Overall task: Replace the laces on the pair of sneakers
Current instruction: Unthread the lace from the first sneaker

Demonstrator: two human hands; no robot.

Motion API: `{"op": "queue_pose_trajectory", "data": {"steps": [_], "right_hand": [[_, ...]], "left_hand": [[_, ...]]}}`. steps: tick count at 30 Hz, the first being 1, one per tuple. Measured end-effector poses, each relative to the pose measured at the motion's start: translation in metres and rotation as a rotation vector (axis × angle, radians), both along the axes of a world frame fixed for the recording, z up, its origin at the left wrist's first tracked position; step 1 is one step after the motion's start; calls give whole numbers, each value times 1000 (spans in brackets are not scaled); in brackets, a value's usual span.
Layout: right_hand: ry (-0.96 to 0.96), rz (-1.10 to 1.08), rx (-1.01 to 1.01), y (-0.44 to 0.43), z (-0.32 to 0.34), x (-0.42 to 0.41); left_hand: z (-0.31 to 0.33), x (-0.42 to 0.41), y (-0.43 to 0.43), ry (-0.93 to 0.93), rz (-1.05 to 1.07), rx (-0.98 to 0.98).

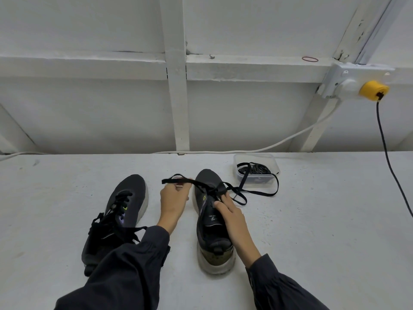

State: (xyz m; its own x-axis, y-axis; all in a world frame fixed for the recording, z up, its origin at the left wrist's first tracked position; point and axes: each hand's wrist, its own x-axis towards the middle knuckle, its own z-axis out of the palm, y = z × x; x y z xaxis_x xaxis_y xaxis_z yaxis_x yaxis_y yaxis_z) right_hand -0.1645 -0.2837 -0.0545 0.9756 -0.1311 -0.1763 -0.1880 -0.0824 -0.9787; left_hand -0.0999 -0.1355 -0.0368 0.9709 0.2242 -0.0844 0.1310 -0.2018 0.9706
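Two dark grey sneakers with pale soles stand toes-away on the white surface. The left sneaker (125, 211) is laced, its black lace ends loose near my sleeve. The right sneaker (210, 222) has a flat black lace (257, 193) running through its front eyelets and trailing in loops to the right. My left hand (174, 198) pinches one end of that lace, lifted between the two shoes. My right hand (230, 215) rests on the right sneaker's tongue area, fingers holding the shoe and lace by the eyelets.
A clear plastic container (257, 171) with coiled black laces sits just behind the right sneaker. A white cable (245, 151) runs along the wall base. A black cord (388, 157) hangs from a yellow plug (373, 89) in the wall socket at right.
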Motion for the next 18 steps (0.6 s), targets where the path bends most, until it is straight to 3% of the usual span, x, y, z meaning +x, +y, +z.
{"op": "queue_pose_trajectory", "data": {"steps": [6, 11, 15, 18], "right_hand": [[5, 12, -10, 1, 3, -1], [-26, 22, 16, 1, 5, -3], [-33, 31, -9, -1, 6, -3], [-27, 37, 8, 0, 6, -4]], "left_hand": [[-11, -12, -12, 0, -180, 33], [-2, 1, -7, -26, -132, 157], [8, 9, -5, -133, 37, 65], [6, 5, -10, -92, 25, 11]]}}
